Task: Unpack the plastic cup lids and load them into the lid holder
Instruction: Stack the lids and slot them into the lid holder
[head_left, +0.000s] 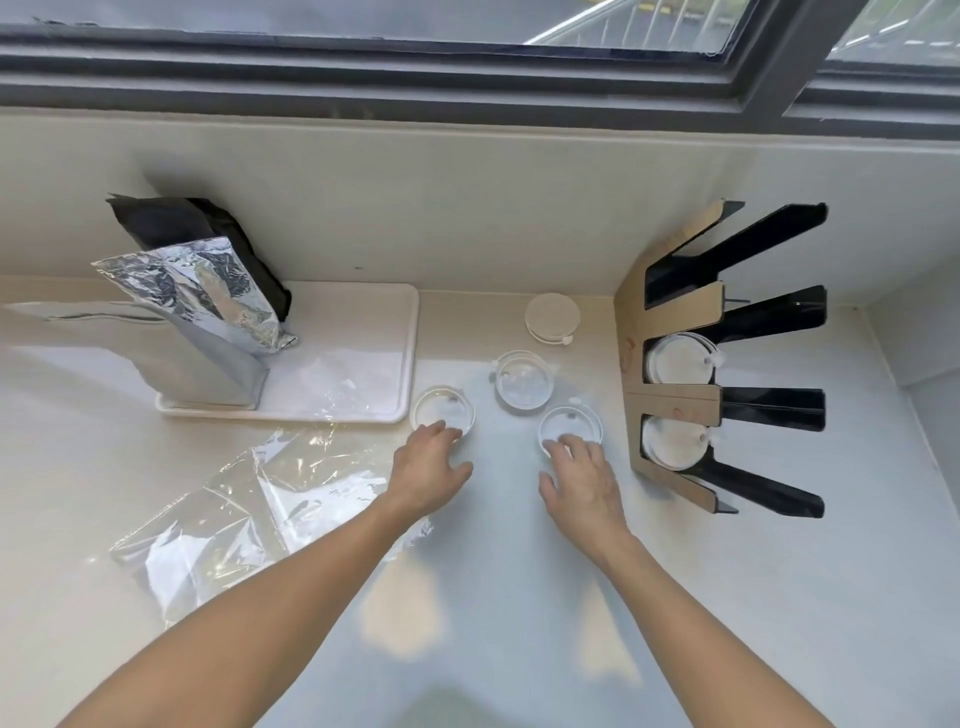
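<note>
Reaching over the bench, both hands settle on loose clear lids. The left hand rests its fingertips on the near rim of the left lid; the right hand does the same on the right lid. Neither hand has closed on a lid — the fingers lie spread and touching, not yet pinching. A third clear lid lies between and beyond them, and an opaque lid farther back. The lid holder stands at the right, two of its slots already holding lids. The emptied plastic wrapper lies at the left, beside a tray carrying a foil pouch.

To do this step well, pinch each thin rim between thumb and fingers rather than pressing flat — a pressed lid would likely skid or flex. Carry the right-hand lid first, since it lies nearest the holder, and enter it edge-on into a slot.
</note>
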